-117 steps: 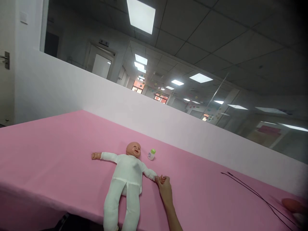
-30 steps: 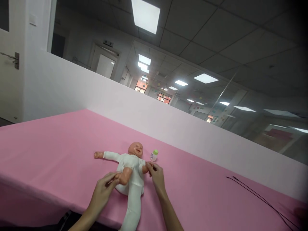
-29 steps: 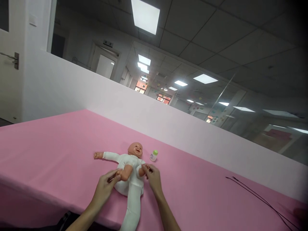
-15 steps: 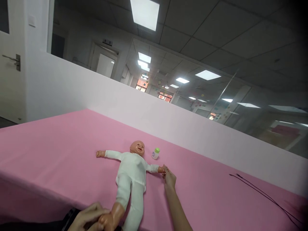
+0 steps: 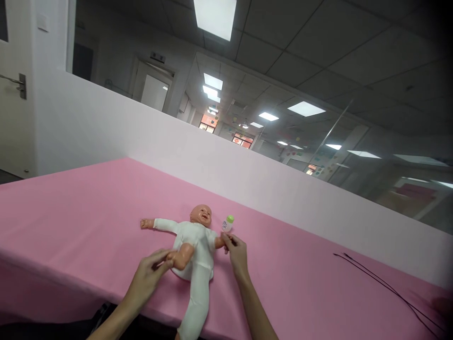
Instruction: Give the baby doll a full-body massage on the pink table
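A baby doll [image 5: 196, 238] with a white cloth body lies on its back on the pink-covered table [image 5: 88, 212]. My left hand [image 5: 150, 271] grips the doll's foot [image 5: 181, 257], and that leg is bent up over its belly. The doll's other leg [image 5: 196, 302] stretches toward me. My right hand [image 5: 236, 250] pinches the doll's hand [image 5: 219, 242] on the right side, with that arm bent inward. Beside the doll's head stands a small clear bottle with a green cap [image 5: 228, 223], just beyond my right hand.
Two thin black cables [image 5: 385, 285] lie across the table on the right. A low white wall [image 5: 212, 165] with glass above it borders the table's far side. A door [image 5: 16, 108] stands at the far left.
My left hand has moved up and away from me, folding the doll's leg toward its belly. My right hand has drawn the doll's hand inward and slightly up.
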Tool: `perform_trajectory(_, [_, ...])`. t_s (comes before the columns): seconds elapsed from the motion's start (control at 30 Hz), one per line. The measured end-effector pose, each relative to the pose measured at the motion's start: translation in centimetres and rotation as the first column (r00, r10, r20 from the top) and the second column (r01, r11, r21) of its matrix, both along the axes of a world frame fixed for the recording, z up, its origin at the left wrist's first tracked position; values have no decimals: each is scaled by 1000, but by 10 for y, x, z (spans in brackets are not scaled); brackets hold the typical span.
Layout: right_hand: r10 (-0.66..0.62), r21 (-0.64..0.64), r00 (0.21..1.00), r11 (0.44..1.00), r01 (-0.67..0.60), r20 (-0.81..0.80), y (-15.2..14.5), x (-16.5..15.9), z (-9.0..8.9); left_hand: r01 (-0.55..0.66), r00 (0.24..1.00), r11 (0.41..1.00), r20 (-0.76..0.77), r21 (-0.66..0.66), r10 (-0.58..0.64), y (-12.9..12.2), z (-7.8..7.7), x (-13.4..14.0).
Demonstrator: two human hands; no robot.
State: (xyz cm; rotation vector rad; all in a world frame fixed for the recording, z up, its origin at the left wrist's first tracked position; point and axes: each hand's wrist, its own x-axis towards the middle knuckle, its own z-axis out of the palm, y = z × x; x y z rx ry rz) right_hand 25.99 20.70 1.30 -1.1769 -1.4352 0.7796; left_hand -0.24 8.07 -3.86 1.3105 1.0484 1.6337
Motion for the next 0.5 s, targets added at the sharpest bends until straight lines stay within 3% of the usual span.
perform_trajectory(0.1, [146,36,977,988,-153,154,-16,-27,-7,18,997,1000,72,-2,-18,40,-1,14])
perform_trajectory(0.2, [114,59,983,991,-124,146,-14,-30,-14,46,995,999,87,-18,-45,50,-5,16])
perform_trajectory(0.27, [55,19,997,998,-56,61,-4,-16,-14,54,998,998,44,-12,-53,36,-6,9])
perform_trajectory(0.37, [-141,-74,980,989,131,-144,17,19,-19,94,993,995,-75,-20,-96,-8,-15,-8])
perform_trajectory(0.5, [-390,-197,873,918,345,-293,31,59,-45,202,940,973,-257,-109,-224,-69,-51,-31])
